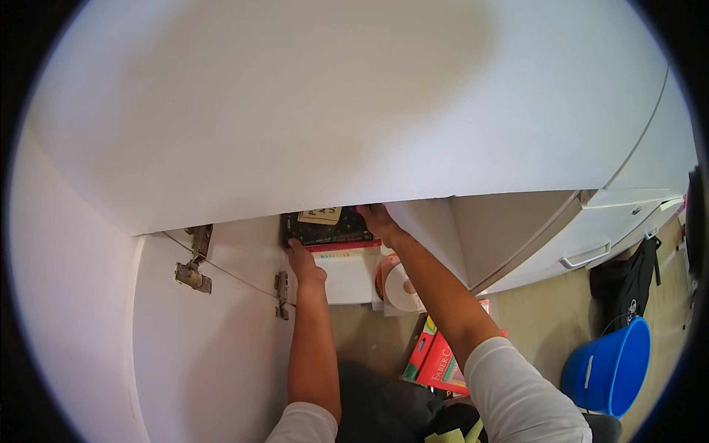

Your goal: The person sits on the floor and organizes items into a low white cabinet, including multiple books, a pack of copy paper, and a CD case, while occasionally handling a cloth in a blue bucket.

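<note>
Inside a low white cupboard lies a black patterned book or flat box (pixel 332 231) with a cream label that bears writing. My left hand (pixel 303 261) grips its near left corner, thumb on top. At its right side my right hand (pixel 381 224) has hold of the edge, its fingertips partly hidden behind the counter edge. Directly beneath is something thin and red (pixel 346 246), resting on a white flat box or book (pixel 348 279). Just right of this stack sits a round white disc-like item (pixel 403 288) in clear wrapping, partly behind my right forearm.
Above hangs a broad white counter (pixel 343 105). An open cupboard door (pixel 216 343) with metal hinges (pixel 195 268) stands left; a white drawer front (pixel 587 243) is right. On the floor are red Faber-Castell boxes (pixel 443 362), a blue bucket (pixel 606 368) and a black bag (pixel 623 285).
</note>
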A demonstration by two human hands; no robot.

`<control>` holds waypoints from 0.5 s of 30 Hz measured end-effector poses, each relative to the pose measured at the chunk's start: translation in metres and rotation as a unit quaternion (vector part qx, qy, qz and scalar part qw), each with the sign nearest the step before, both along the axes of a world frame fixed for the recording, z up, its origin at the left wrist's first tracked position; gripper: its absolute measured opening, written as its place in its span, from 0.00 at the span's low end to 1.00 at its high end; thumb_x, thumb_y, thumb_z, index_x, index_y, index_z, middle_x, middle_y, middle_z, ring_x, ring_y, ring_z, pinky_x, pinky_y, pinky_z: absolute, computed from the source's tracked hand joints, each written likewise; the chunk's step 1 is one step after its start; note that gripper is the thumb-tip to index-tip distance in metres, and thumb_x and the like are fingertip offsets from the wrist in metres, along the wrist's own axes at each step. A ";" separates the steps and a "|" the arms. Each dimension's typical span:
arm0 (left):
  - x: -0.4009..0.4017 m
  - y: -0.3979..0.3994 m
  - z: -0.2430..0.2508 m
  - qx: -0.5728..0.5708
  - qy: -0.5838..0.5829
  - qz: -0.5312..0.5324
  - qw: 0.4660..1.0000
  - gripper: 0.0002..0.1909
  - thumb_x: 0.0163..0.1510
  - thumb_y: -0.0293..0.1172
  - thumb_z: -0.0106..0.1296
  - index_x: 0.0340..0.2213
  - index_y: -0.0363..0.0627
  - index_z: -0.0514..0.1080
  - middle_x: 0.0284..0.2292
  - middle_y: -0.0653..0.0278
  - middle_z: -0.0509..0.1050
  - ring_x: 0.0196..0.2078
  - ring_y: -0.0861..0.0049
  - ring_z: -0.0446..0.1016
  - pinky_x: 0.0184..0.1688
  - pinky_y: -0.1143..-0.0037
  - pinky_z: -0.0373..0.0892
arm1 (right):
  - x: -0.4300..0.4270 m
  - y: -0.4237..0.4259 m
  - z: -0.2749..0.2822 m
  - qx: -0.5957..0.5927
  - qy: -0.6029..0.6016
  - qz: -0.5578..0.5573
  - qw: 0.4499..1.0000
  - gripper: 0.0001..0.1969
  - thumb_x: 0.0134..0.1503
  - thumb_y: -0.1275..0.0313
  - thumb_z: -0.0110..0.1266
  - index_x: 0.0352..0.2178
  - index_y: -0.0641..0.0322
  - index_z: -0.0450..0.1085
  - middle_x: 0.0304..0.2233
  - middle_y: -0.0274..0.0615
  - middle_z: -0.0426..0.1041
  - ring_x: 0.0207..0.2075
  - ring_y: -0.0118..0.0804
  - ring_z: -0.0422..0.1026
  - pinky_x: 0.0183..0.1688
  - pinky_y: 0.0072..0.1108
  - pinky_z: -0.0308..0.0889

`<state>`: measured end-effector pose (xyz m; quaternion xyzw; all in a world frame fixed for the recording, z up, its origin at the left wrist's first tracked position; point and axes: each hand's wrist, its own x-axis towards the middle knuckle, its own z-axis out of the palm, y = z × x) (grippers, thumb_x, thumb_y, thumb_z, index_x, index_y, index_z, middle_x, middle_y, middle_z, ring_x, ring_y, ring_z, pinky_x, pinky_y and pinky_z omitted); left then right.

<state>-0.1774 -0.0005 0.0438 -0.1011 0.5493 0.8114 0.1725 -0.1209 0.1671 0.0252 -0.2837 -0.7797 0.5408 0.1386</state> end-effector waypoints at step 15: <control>-0.013 0.011 -0.021 -0.064 0.151 0.088 0.983 0.21 0.51 0.38 0.43 0.41 0.33 0.58 0.35 0.58 0.66 0.36 0.78 0.66 0.37 0.80 0.64 | 0.038 -0.003 0.012 0.198 -0.041 0.091 0.975 0.51 0.34 0.69 0.60 0.53 0.63 0.32 0.54 0.49 0.44 0.54 0.44 0.47 0.53 0.38 0.42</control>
